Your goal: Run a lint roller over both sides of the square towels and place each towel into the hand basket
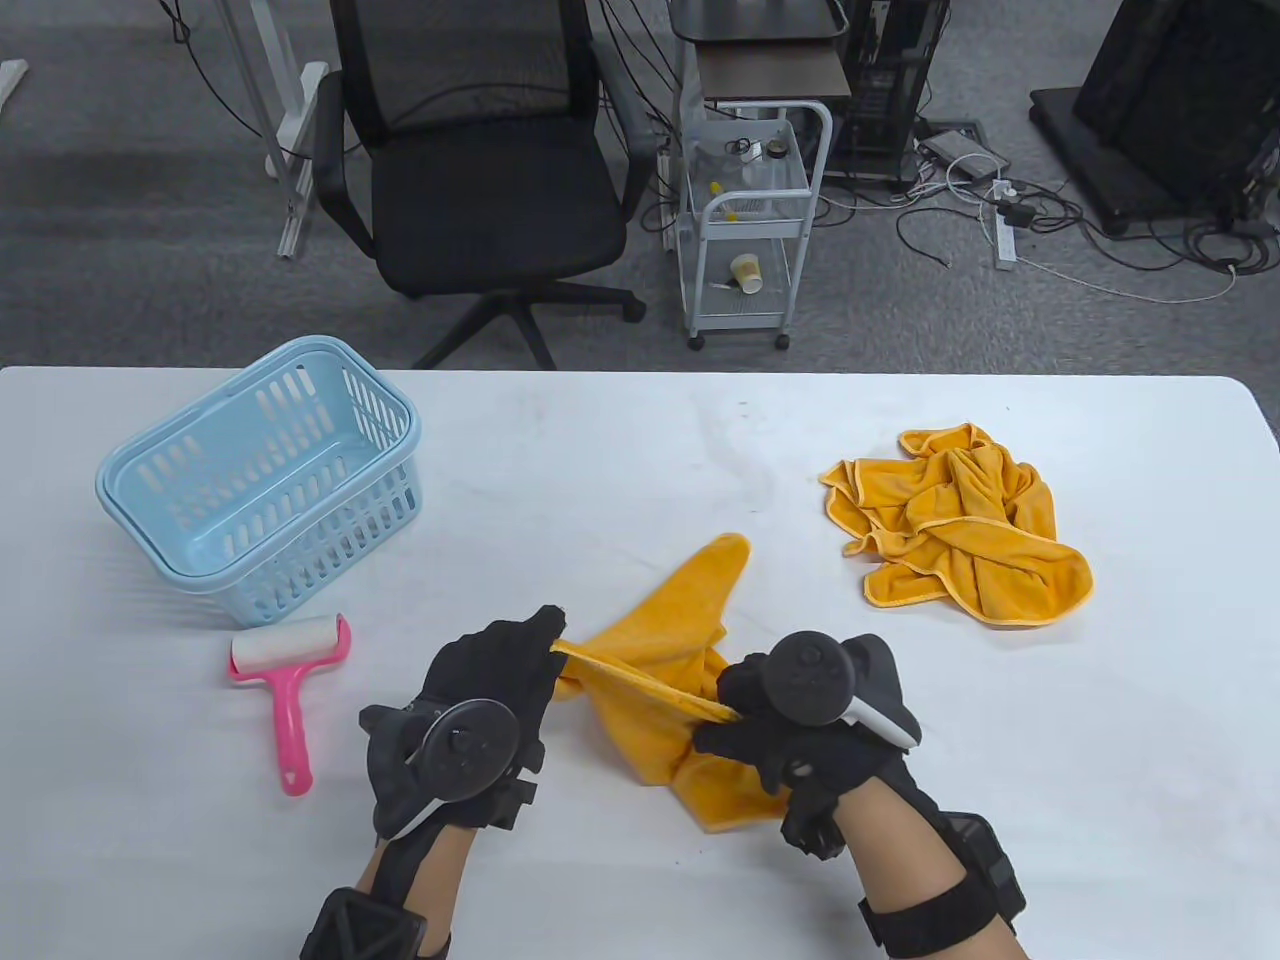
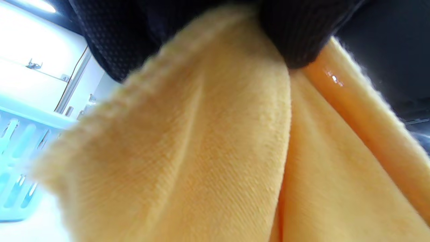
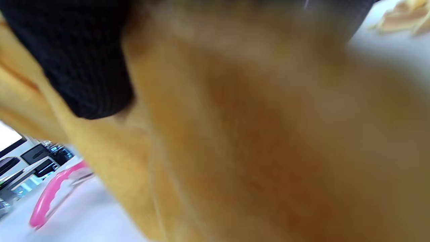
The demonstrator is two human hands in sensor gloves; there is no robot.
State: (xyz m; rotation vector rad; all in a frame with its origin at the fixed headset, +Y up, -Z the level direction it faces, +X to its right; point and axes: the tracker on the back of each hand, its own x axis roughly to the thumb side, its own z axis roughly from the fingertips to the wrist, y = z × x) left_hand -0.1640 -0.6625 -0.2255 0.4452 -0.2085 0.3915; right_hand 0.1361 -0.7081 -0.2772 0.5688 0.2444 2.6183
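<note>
Both hands are working closest to me, at the near edge of the table. I'm pinching one hem of the yellow towel with my left hand at one end and my right hand at the other, so that edge is pulling taut between them while the rest is draping onto the table; I judge I'm stretching it out to lay it flat for rolling. Over on my left, the pink lint roller is lying untouched, just in front of the blue hand basket, which is sitting empty so far as I can see. Farther right, the spare towels are waiting in a crumpled heap, well apart from the rest. Wrist views are filling up with yellow cloth: the left one is showing a gloved fingertip pressing into the fabric's weave and a sliver of basket, while the right one, blurred, is catching the roller's pink handle.
</note>
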